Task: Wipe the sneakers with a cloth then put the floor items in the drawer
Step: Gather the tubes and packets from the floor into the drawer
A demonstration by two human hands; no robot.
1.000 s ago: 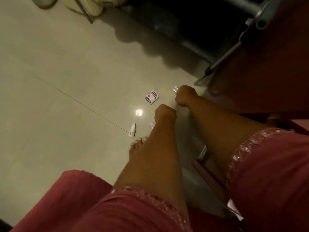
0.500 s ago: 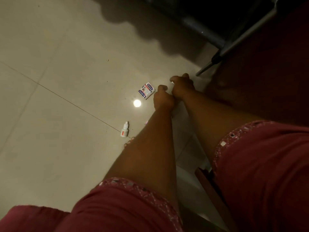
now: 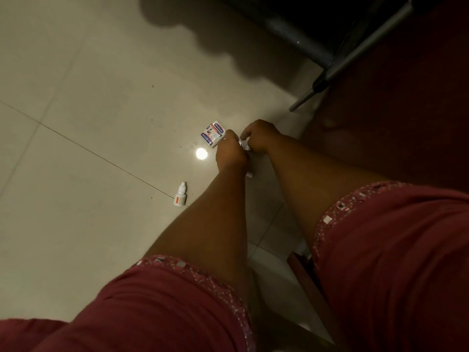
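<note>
Both arms reach down to tiled floor [image 3: 101, 97]. Left hand [image 3: 229, 151] curled, fingers touching edge of small box [image 3: 212, 133] lying on floor. Right hand [image 3: 258, 137] closed around small silvery packet [image 3: 244, 144], just beside left hand. White dropper bottle [image 3: 180, 194] lies on floor, apart, near left forearm. Pink sleeves [image 3: 380, 250] visible. Metal leg [image 3: 330, 77] at upper right.

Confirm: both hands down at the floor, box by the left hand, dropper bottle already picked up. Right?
Not quite. The dropper bottle is not picked up: the head view shows it lying on the floor, apart from both hands. The rest holds: left hand and right hand are down low, box by the left.
</note>
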